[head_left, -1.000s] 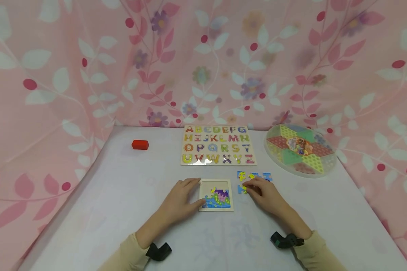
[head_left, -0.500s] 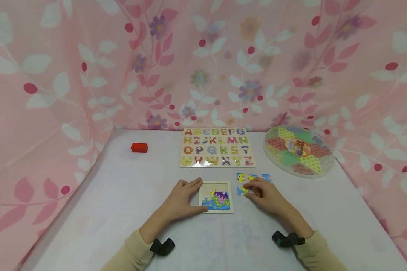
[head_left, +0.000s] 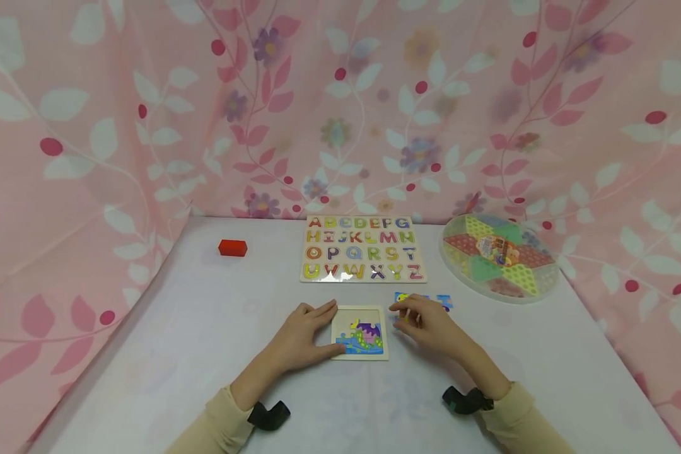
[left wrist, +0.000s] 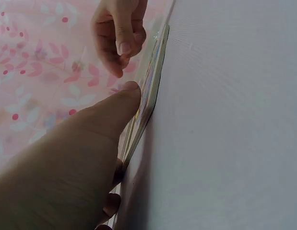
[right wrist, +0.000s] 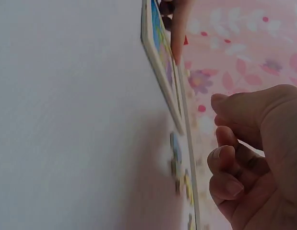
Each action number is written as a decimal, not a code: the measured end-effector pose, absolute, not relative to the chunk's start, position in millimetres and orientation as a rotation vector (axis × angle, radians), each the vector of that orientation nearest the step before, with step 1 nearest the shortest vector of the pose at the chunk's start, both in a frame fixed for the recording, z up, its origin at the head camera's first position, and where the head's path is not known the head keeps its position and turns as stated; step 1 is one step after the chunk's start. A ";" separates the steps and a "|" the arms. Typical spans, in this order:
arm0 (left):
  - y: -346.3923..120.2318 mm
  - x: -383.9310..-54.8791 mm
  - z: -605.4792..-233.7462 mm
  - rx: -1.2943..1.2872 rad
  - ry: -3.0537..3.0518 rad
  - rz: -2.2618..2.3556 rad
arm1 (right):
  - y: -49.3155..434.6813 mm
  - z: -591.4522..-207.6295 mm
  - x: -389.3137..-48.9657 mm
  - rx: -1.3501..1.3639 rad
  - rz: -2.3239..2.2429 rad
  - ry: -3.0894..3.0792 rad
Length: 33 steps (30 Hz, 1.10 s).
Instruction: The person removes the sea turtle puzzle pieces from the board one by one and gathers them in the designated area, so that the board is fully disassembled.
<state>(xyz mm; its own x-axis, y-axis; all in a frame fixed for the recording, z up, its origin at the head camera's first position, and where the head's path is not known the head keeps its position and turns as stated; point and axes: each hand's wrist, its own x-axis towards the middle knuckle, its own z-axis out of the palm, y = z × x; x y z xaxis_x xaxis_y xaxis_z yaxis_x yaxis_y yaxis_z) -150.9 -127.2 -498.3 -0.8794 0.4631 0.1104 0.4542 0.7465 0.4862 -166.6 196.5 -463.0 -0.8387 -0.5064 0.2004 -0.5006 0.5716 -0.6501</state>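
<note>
A small square puzzle tray [head_left: 346, 317] lies on the white table in the head view, its lower part filled with blue, green and purple pieces. My left hand [head_left: 297, 337] spans its left side, thumb on the lower left and straight fingers at the upper left corner. My right hand [head_left: 431, 326] hovers to the right of the tray over loose jigsaw pieces [head_left: 445, 300], partly hiding them. Its fingers [right wrist: 222, 155] are loosely bent with the thumb apart, and no piece shows between them in the right wrist view.
Behind the tray lies an alphabet puzzle board [head_left: 363, 249]. A round Chinese checkers set [head_left: 499, 257] under a clear cover stands at the back right. Far to the left sits a red block [head_left: 232, 248]. A floral curtain [head_left: 340, 107] borders the table.
My right hand has shifted left and up from the loose pieces towards the tray. My left thumb has slid a little further onto the tray's lower edge.
</note>
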 end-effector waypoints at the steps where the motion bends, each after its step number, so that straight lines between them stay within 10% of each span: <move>1: -126.5 -150.8 -498.9 0.757 2.924 0.815 | 189.0 -460.9 -168.3 -0.913 -1.153 2.751; 33: -122.6 -150.0 -498.2 0.709 2.969 0.863 | 126.3 -480.6 -172.1 -0.749 -1.140 2.536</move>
